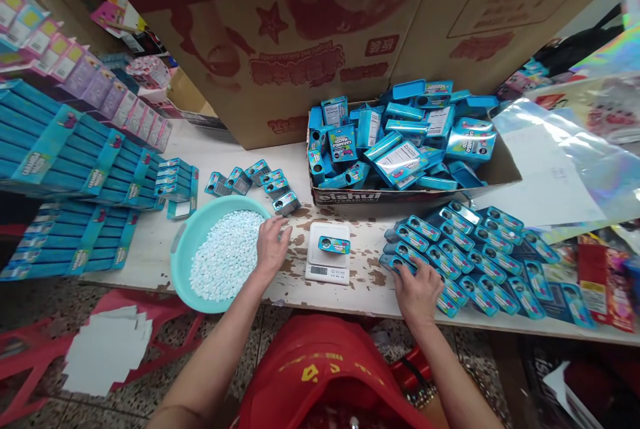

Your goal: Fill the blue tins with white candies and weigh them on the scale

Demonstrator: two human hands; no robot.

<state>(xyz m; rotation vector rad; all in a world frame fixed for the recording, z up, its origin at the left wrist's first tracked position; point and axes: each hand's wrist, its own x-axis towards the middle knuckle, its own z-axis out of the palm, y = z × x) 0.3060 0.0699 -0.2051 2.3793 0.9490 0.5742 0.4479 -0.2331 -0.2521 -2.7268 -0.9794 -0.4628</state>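
Note:
My left hand hangs over the right rim of a turquoise basin filled with small pale candies. Its fingers are loosely bent and apart, with nothing visible in them. A white digital scale stands between my hands, and one blue candy tin lies on its pan. My right hand is at the near left corner of a block of upright blue tins. Its thumb and fingers close around the end of one tin, partly covering it.
Behind the scale, an open carton is heaped with blue tins. Several tins stand behind the basin. Stacked display boxes fill the left side. A large cardboard box walls off the back. Plastic sheets lie at right.

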